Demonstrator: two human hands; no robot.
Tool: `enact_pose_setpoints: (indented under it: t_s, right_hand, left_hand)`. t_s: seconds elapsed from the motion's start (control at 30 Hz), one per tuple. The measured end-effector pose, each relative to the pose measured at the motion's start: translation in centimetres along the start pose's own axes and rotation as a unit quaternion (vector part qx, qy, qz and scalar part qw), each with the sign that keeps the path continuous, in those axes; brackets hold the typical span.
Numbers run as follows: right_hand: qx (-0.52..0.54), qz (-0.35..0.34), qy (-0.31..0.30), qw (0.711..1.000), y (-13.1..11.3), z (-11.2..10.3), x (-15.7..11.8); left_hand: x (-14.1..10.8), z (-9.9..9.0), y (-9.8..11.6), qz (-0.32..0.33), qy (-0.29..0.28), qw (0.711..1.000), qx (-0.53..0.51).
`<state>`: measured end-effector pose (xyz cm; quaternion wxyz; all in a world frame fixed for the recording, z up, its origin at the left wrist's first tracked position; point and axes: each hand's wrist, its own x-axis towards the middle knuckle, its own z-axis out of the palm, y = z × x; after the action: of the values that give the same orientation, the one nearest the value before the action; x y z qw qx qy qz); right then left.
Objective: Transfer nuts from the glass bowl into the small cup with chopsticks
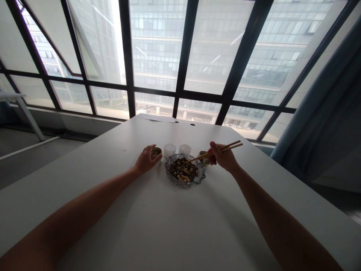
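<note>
A scalloped clear glass bowl (202, 177) holds peanuts in their shells and small dark seeds or nuts. My right hand (222, 156) is closed on a pair of wooden chopsticks (229, 146), whose tips reach into the bowl's contents. My left hand (147, 159) wraps around a small round cup (156, 152) left of the bowl, with something pale inside it. Behind the bowl stand two translucent plastic cups, a left one (169, 150) and a right one (185, 149). A patterned cup (203, 159) sits right of the bowl, partly hidden by my right hand and the chopsticks.
Everything stands on a long white table (175, 226). Papers (158, 118) lie at its far end, near two dark holes. Tall black-framed windows (158, 45) rise behind it. A blue curtain (324, 101) hangs at the right, and another white table (17, 96) stands at the left.
</note>
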<state>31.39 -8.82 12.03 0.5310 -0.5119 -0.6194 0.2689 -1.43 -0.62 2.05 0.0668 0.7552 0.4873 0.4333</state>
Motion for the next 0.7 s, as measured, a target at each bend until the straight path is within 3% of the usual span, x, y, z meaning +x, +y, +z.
enact_pose_setpoints:
  t_s: [0.2, 0.33, 0.4, 0.47, 0.6, 0.7]
  right_hand:
    - [0.065, 0.054, 0.019, 0.996, 0.7, -0.5, 0.6]
    - [0.166, 0.215, 0.078, 0.959, 0.4, -0.6, 1.1]
    - [0.21, 0.29, 0.083, 0.93, 0.2, -0.6, 1.2]
    - [0.23, 0.322, 0.07, 0.916, 0.2, -0.7, 1.3]
    - [0.211, 0.291, 0.05, 0.932, 0.7, -0.9, 1.4]
    - [0.158, 0.178, 0.059, 0.969, 1.2, -0.9, 1.3]
  left_hand:
    - [0.0, 0.1, -0.4, -0.055, -0.011, 0.998, -0.033]
    - [0.2, 0.0, -0.7, -0.089, -0.049, 0.994, -0.046]
    - [0.3, -0.1, -0.7, -0.092, -0.054, 0.993, -0.051]
    - [0.3, -0.2, -0.7, -0.095, -0.052, 0.993, -0.055]
    - [0.3, -0.5, -0.3, -0.101, -0.051, 0.992, -0.058]
    - [0.2, -0.6, -0.1, -0.085, -0.04, 0.993, -0.065]
